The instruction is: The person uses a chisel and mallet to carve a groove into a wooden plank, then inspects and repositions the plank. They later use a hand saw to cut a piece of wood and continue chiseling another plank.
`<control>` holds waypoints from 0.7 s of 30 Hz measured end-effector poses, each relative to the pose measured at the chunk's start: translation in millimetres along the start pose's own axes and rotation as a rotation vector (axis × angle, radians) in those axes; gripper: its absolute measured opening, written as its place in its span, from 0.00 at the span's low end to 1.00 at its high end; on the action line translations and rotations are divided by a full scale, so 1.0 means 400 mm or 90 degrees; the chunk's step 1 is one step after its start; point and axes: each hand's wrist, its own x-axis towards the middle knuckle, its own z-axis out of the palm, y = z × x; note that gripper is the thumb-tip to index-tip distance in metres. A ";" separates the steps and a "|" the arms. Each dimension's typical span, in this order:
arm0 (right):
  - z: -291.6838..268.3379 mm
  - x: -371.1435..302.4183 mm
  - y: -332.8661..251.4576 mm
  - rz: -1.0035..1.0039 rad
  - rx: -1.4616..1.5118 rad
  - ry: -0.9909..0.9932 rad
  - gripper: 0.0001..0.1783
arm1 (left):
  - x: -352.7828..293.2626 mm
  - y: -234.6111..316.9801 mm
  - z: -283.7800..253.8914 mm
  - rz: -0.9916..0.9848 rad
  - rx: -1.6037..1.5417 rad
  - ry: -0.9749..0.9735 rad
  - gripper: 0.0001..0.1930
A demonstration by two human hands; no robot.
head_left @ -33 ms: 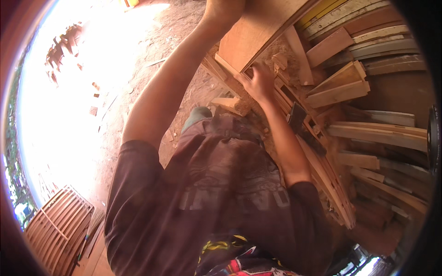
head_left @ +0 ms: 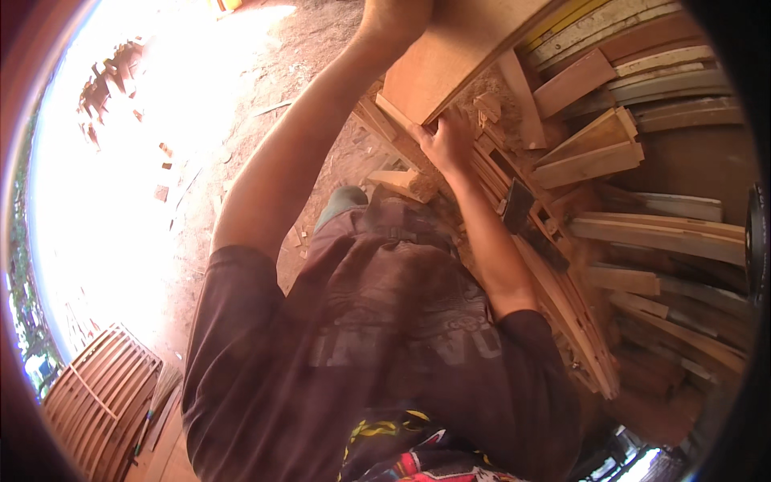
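Observation:
A broad, flat wooden board (head_left: pixel 446 60) slants across the top of the view, running out past the upper edge. My right hand (head_left: pixel 448 145) is closed on its near corner, thumb along the end edge and fingers curled round the side. My left arm reaches far forward, and my left hand (head_left: pixel 397 18) lies at the board's left edge, cut off by the frame so that its fingers do not show. Below the board, a narrow wooden piece (head_left: pixel 376 120) and a short wood block (head_left: pixel 401 183) lie near my knee.
Stacked planks (head_left: pixel 654 233) fill the right side. Long wooden strips with a dark metal piece (head_left: pixel 518 207) run beside my right forearm. Wood shavings (head_left: pixel 490 84) lie past my right hand. A slatted wooden panel (head_left: pixel 100 398) rests at lower left, by a brush-like bundle (head_left: pixel 163 384). Sunlit ground spreads left.
My left hand has shifted slightly to the right along the board. My right forearm has moved a little to the left, its hand still on the board's corner.

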 end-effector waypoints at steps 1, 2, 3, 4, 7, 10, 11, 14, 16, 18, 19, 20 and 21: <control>0.043 0.004 0.009 -0.005 -0.044 0.048 0.23 | 0.001 0.000 -0.011 0.010 0.006 -0.036 0.44; 0.080 0.010 0.022 0.011 -0.086 0.074 0.23 | 0.006 -0.002 -0.015 0.027 -0.015 -0.027 0.44; 0.103 0.011 0.036 -0.045 -0.020 0.132 0.23 | 0.008 0.000 -0.013 0.043 -0.035 -0.016 0.43; 0.120 0.017 0.050 -0.050 -0.042 0.110 0.24 | 0.017 0.002 -0.017 0.065 -0.057 -0.005 0.42; 0.120 0.018 0.070 -0.053 -0.051 0.099 0.24 | 0.029 0.012 -0.029 -0.016 -0.003 -0.182 0.43; 0.092 0.016 0.063 -0.025 -0.062 0.011 0.35 | 0.036 0.014 -0.020 0.161 -0.072 -0.077 0.46; 0.080 0.010 0.060 -0.042 -0.107 0.040 0.38 | 0.038 0.015 -0.024 0.102 -0.051 -0.101 0.47; 0.043 -0.026 0.063 -0.029 -0.208 0.016 0.48 | 0.044 0.025 -0.038 -0.005 -0.019 -0.167 0.50; 0.025 -0.048 0.071 0.095 -0.259 -0.070 0.53 | 0.048 0.041 -0.035 0.012 -0.042 -0.215 0.51; 0.017 -0.060 0.079 0.078 -0.261 -0.079 0.53 | 0.048 0.055 0.000 0.014 -0.108 -0.178 0.50; 0.016 -0.063 0.082 0.079 -0.258 -0.097 0.54 | 0.045 0.058 0.015 0.011 -0.142 -0.157 0.50; 0.016 -0.064 0.083 0.120 -0.269 -0.128 0.53 | 0.040 0.056 0.024 0.024 -0.130 -0.172 0.49; 0.018 -0.063 0.082 0.139 -0.270 -0.148 0.52 | 0.039 0.052 0.030 0.047 -0.118 -0.184 0.48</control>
